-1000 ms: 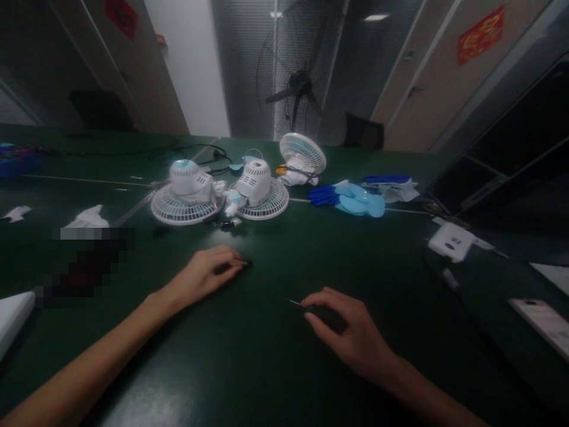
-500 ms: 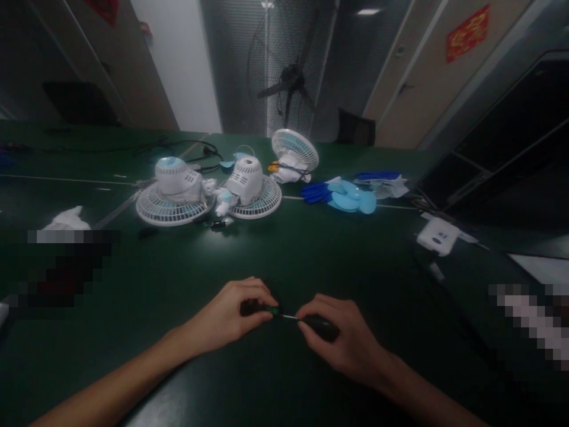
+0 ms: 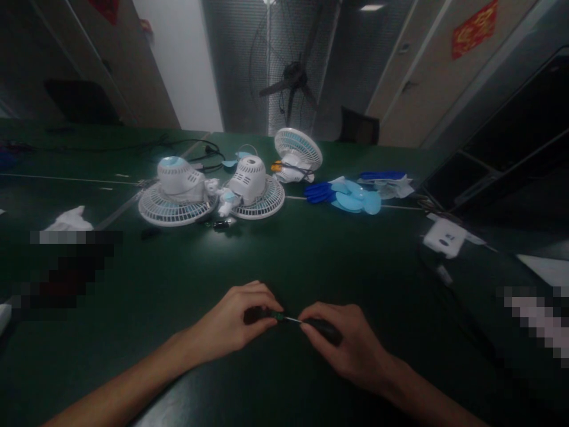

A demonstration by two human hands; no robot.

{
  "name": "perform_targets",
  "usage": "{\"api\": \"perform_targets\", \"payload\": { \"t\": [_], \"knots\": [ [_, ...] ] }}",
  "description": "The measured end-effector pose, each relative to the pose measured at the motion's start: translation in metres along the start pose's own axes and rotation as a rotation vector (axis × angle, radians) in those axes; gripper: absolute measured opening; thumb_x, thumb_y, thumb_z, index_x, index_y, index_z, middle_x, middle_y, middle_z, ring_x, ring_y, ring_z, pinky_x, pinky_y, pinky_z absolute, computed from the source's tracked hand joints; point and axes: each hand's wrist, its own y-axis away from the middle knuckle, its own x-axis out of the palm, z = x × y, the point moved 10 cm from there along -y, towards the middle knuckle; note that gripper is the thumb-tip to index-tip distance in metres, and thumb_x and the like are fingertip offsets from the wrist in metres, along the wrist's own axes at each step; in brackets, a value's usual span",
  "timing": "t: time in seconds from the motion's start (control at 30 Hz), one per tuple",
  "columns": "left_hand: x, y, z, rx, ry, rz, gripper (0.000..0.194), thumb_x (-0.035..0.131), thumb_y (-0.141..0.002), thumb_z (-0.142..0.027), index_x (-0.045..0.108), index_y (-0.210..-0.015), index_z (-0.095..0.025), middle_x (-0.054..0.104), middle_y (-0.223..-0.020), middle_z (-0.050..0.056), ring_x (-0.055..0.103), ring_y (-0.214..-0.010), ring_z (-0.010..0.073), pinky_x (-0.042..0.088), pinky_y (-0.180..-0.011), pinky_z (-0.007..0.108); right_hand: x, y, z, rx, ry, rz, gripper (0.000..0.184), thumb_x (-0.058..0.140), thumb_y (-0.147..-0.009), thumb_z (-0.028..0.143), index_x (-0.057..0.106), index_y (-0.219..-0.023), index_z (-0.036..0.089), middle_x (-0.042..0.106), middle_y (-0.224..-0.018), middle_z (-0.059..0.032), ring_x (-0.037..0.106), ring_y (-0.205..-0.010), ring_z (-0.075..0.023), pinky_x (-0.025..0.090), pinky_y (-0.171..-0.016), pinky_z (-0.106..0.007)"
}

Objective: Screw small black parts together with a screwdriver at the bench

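My left hand (image 3: 244, 315) pinches a small green piece (image 3: 278, 316), perhaps a circuit board, between thumb and fingertips just above the dark table. My right hand (image 3: 344, 341) is closed around the black handle of a screwdriver (image 3: 322, 328). The thin metal shaft points left, and its tip meets the green piece. Whether the tip sits inside the piece or only touches it, I cannot tell. My left fingers hide most of the piece.
Beyond my hands lie a white fan (image 3: 178, 193) and a second fan (image 3: 253, 190), face down, with a third fan (image 3: 297, 155) tilted behind. Blue fan blades (image 3: 353, 196) and blue gloves (image 3: 320, 192) are right of them. A white box (image 3: 444, 236) with a cable sits at the right.
My left hand has come right and toward me with the green piece, and the screwdriver tip now meets it. My right hand has barely moved. The view has shifted slightly.
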Motion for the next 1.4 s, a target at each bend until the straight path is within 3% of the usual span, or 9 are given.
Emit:
{"api": "perform_targets", "payload": {
  "t": [0.43, 0.6, 0.83, 0.93, 1.03, 1.1, 1.2, 1.3, 1.4],
  "knots": [
    [0.009, 0.008, 0.013, -0.051, -0.032, 0.001, 0.035, 0.071, -0.095, -0.023, 0.065, -0.129, -0.028, 0.066, -0.1, 0.003, 0.063, -0.089, 0.0168, 0.048, -0.075, 0.026, 0.007, 0.001, 0.009, -0.06, 0.058, 0.055, 0.015, 0.059, -0.103, 0.027, 0.068, -0.116, 0.027, 0.075, -0.096, -0.001, 0.072, -0.081, -0.0169, 0.048, -0.072, -0.028],
    [0.012, 0.007, 0.011, -0.032, -0.018, -0.005, 0.042, 0.073, -0.093, -0.023, 0.062, -0.133, -0.029, 0.066, -0.103, 0.003, 0.063, -0.089, 0.0169, 0.05, -0.076, 0.026, -0.001, 0.0, 0.006, -0.063, -0.011, -0.056, 0.014, 0.061, -0.102, 0.024, 0.068, -0.114, 0.024, 0.075, -0.095, -0.0018, 0.072, -0.082, -0.0169, 0.051, -0.074, -0.027],
    [0.008, 0.005, -0.006, 0.101, -0.142, 0.049, 0.027, 0.061, -0.101, -0.023, 0.069, -0.126, -0.026, 0.066, -0.115, 0.007, 0.061, -0.107, 0.0209, 0.051, -0.092, 0.034, -0.024, 0.004, -0.008, 0.039, -0.119, -0.22, 0.013, 0.061, -0.1, 0.024, 0.07, -0.109, 0.025, 0.076, -0.097, -0.0014, 0.073, -0.083, -0.0176, 0.055, -0.074, -0.029],
    [-0.02, 0.008, 0.015, 0.069, -0.241, 0.013, 0.026, 0.057, -0.103, -0.027, 0.07, -0.126, -0.027, 0.065, -0.118, 0.008, 0.06, -0.111, 0.0221, 0.051, -0.097, 0.036, -0.029, 0.005, -0.021, 0.151, -0.083, -0.251, 0.014, 0.064, -0.099, 0.03, 0.07, -0.111, 0.025, 0.075, -0.097, -0.0016, 0.072, -0.08, -0.0184, 0.055, -0.069, -0.029],
    [-0.076, 0.014, 0.052, -0.05, -0.348, -0.142, 0.028, 0.055, -0.103, -0.032, 0.07, -0.127, -0.028, 0.064, -0.124, 0.007, 0.061, -0.115, 0.0239, 0.051, -0.1, 0.039, -0.018, 0.002, -0.022, 0.17, 0.021, -0.158, 0.029, 0.078, -0.089, 0.037, 0.07, -0.115, 0.026, 0.076, -0.098, -0.0011, 0.073, -0.08, -0.0203, 0.056, -0.071, -0.031],
    [-0.114, 0.019, 0.075, -0.151, -0.41, -0.255, 0.029, 0.056, -0.102, -0.038, 0.071, -0.125, -0.027, 0.064, -0.125, 0.007, 0.062, -0.114, 0.0258, 0.052, -0.099, 0.04, -0.009, 0.0, -0.018, 0.15, 0.096, -0.093, 0.028, 0.08, -0.087, 0.036, 0.072, -0.113, 0.027, 0.077, -0.097, -0.001, 0.074, -0.082, -0.0215, 0.056, -0.072, -0.032],
    [-0.145, 0.027, 0.083, -0.234, -0.524, -0.391, 0.035, 0.059, -0.099, -0.041, 0.069, -0.127, -0.023, 0.063, -0.127, 0.01, 0.06, -0.116, 0.0304, 0.051, -0.097, 0.044, -0.005, -0.003, -0.016, 0.141, 0.161, -0.078, 0.018, 0.074, -0.091, 0.028, 0.075, -0.109, 0.027, 0.077, -0.093, -0.0007, 0.075, -0.077, -0.0204, 0.055, -0.069, -0.03],
    [-0.132, 0.027, 0.054, -0.173, -0.676, -0.467, 0.042, 0.062, -0.096, -0.037, 0.064, -0.134, -0.021, 0.062, -0.133, 0.013, 0.056, -0.12, 0.0347, 0.046, -0.097, 0.049, 0.0, -0.004, -0.017, 0.132, 0.16, -0.068, 0.014, 0.07, -0.093, 0.022, 0.076, -0.104, 0.027, 0.078, -0.091, 0.0001, 0.075, -0.074, -0.0195, 0.054, -0.065, -0.029],
    [-0.07, 0.014, 0.019, 0.0, -0.616, -0.29, 0.031, 0.057, -0.1, -0.029, 0.066, -0.129, -0.025, 0.066, -0.124, 0.01, 0.059, -0.112, 0.0294, 0.044, -0.096, 0.046, 0.004, -0.006, -0.017, 0.105, 0.155, -0.062, 0.014, 0.068, -0.093, 0.021, 0.076, -0.103, 0.027, 0.08, -0.092, 0.0006, 0.077, -0.077, -0.02, 0.054, -0.068, -0.029]
  ]
}}
